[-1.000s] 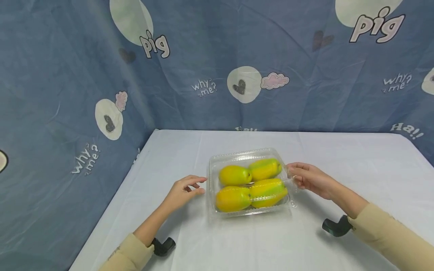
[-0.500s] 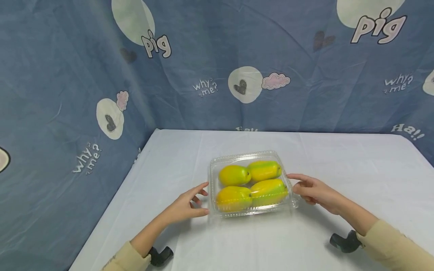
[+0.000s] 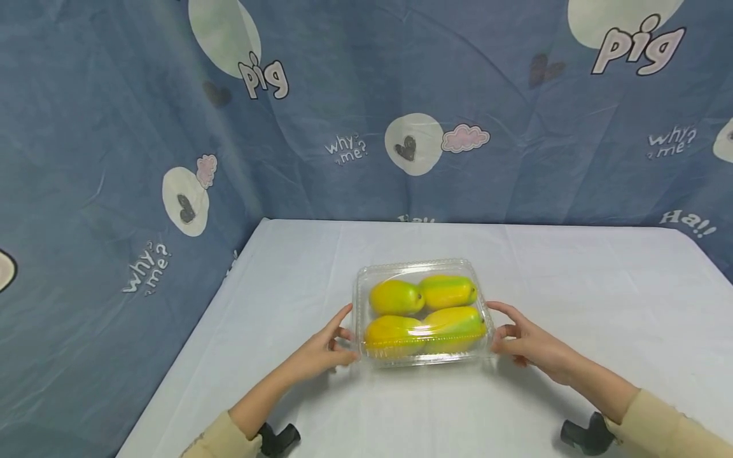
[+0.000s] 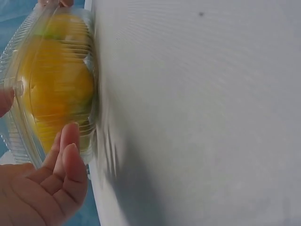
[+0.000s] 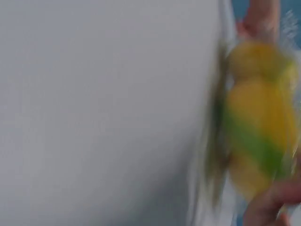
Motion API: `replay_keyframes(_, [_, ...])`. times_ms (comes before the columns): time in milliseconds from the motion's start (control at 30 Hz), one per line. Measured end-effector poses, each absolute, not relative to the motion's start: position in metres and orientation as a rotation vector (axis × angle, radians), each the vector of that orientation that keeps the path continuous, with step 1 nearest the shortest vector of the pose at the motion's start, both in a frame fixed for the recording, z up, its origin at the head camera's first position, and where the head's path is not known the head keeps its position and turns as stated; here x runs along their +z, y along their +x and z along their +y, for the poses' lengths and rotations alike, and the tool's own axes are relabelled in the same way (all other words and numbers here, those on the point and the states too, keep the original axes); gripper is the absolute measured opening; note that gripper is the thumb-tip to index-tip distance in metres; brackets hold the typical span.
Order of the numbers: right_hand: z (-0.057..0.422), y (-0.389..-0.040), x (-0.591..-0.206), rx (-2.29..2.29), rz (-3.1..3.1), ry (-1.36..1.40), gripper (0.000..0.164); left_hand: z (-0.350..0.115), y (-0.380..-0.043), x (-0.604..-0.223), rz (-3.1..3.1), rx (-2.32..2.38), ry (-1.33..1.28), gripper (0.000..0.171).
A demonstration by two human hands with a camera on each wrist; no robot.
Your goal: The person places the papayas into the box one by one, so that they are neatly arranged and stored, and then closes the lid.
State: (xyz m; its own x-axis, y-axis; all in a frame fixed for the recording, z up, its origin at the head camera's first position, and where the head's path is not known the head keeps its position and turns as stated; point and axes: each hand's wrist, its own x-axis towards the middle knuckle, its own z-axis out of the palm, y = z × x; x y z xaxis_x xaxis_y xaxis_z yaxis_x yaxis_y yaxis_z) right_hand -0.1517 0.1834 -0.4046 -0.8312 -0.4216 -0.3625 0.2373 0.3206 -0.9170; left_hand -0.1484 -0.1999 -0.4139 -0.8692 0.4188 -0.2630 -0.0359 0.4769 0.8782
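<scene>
A clear plastic clamshell box [image 3: 424, 267] stands on the table with its lid down. Inside lie several yellow-green fruits [image 3: 452, 321], mango- or papaya-like. My left hand [image 3: 317, 353] holds the box's left edge, index finger stretched along it and thumb at the front corner. In the left wrist view its fingers [image 4: 70, 162] lie against the box's side, while one fingertip meets the rim. My right hand [image 3: 535, 343] grips the opposite edge, thumb near the front right corner. Motion blur in the right wrist view hides exactly how those fingers lie on the box [image 5: 263, 117].
A white cloth covers the table [image 3: 601, 273]. Behind and to the left hangs a blue printed curtain [image 3: 321, 76]. A black device [image 3: 280, 439] sits at the left wrist, another black device [image 3: 586, 436] at the right.
The lid's raised right side has come down. My right hand has slid toward the front along its edge. From beside the box, my left hand has closed in on its left edge.
</scene>
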Motion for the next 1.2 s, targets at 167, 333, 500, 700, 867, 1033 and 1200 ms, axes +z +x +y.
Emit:
replay_keyframes(167, [0.179,-0.15,-0.408,-1.615,1.874,-0.051,0.072,-0.201,-0.152,-0.416,2.244,1.407,0.272,0.083])
replay_keyframes(333, [0.183,-0.151,-0.417,-1.615,1.675,-0.112,0.029,-0.201,-0.154,-0.417,2.176,1.41,0.212,0.064])
replay_keyframes(500, [0.182,-0.15,-0.424,-1.705,1.405,-0.227,0.01,-0.199,-0.156,-0.416,2.032,1.402,0.246,0.033])
replay_keyframes(700, [0.177,-0.147,-0.422,-1.778,1.383,-0.278,0.007,-0.198,-0.16,-0.415,1.987,1.469,0.234,0.029])
replay_keyframes(867, [0.174,-0.146,-0.418,-1.778,1.435,-0.267,0.007,-0.198,-0.162,-0.416,1.99,1.488,0.214,0.03])
replay_keyframes(1033, [0.173,-0.145,-0.416,-1.768,1.477,-0.242,0.009,-0.198,-0.162,-0.417,1.988,1.506,0.224,0.027])
replay_keyframes(1200, [0.171,-0.144,-0.418,-1.75,1.5,-0.244,0.009,-0.199,-0.162,-0.418,1.978,1.523,0.209,0.022])
